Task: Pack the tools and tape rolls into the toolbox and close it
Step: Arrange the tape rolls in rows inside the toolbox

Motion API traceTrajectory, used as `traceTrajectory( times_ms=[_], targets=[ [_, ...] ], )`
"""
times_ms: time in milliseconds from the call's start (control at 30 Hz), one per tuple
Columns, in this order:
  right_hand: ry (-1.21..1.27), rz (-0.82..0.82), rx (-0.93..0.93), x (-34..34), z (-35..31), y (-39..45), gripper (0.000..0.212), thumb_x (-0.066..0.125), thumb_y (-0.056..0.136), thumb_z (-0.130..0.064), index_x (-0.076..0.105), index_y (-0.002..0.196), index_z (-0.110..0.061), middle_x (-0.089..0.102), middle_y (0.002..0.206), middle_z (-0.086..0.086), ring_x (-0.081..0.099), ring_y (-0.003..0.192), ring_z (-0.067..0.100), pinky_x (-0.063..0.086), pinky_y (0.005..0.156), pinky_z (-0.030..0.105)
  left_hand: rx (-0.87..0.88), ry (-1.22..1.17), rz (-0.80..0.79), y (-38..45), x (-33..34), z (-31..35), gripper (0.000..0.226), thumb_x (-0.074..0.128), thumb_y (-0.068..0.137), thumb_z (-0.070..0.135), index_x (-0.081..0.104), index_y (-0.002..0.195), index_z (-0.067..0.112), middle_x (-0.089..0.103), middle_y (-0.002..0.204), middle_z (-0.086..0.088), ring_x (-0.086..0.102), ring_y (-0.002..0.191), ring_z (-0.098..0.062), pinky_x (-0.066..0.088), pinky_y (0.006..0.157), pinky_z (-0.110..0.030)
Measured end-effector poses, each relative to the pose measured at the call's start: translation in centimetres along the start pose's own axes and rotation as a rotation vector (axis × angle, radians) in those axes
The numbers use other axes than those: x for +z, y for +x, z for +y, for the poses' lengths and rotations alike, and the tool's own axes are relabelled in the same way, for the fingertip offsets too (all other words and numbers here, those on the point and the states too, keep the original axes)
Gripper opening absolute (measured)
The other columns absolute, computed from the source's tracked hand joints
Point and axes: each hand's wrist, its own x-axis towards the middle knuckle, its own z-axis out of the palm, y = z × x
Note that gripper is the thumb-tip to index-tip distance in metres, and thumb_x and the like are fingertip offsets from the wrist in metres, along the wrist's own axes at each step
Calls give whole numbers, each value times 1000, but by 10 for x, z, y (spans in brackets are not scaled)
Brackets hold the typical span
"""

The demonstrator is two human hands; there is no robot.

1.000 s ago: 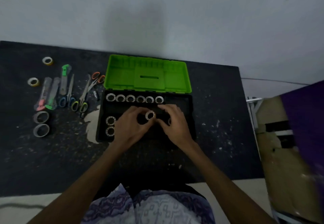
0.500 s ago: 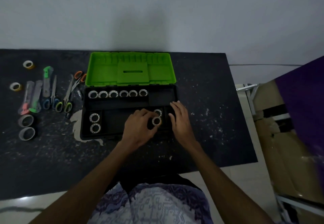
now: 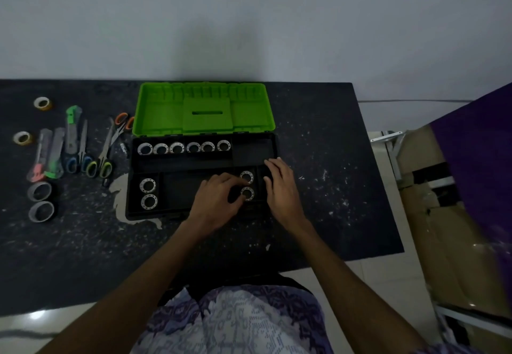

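The left hand (image 3: 216,201) pinches a white tape roll (image 3: 247,193) into a small compartment right of frame centre; the right hand (image 3: 281,187) rests spread on the toolbox (image 3: 177,216) rim. Next, probably: scissors (image 3: 104,157), far left.

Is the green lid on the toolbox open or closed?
Open. The green lid is folded back, and you can see tape rolls inside the black tray.
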Motion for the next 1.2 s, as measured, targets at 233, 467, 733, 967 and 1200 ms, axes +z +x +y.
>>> traceTrajectory(
  times_ms=[233,467,733,967,1200],
  targets=[
    [56,-1,-85,12,-54,31,41,51,100,-14,47,140,-13,44,138,3,39,128,17,36,108,26,-100,-207,182,-14,-40,-53,26,66,86,23,64,109,33,62,104,13,56,92,-6,49,81,-27],
    [175,-176,-301,82,-157,76,39,51,99,-15,49,138,-11,46,135,9,42,128,24,37,108,35,-377,-268,416,-61,-113,-152,36,62,88,11,59,94,46,63,98,19,61,81,-7,47,72,-25],
    [203,-414,-472,170,-279,113,35,50,100,-17,50,135,-14,45,133,6,41,126,23,37,103,34,-682,-281,573,-110,-178,-274,23,62,87,13,70,105,26,70,103,0,65,90,-18,48,78,-31],
    [227,-610,-440,246,-352,146,39,54,99,-17,47,137,-12,43,137,10,43,127,28,42,104,43,-775,-277,543,-115,-196,-351,22,64,88,17,69,109,17,70,107,-5,66,96,-21,47,84,-32],
    [171,-608,-401,315,-419,185,47,62,93,-13,49,138,-10,44,141,10,41,129,30,36,107,40,-755,-161,389,-97,-200,-399,41,64,89,21,56,125,5,56,125,-20,50,115,-35,40,97,-43]
  ],
)
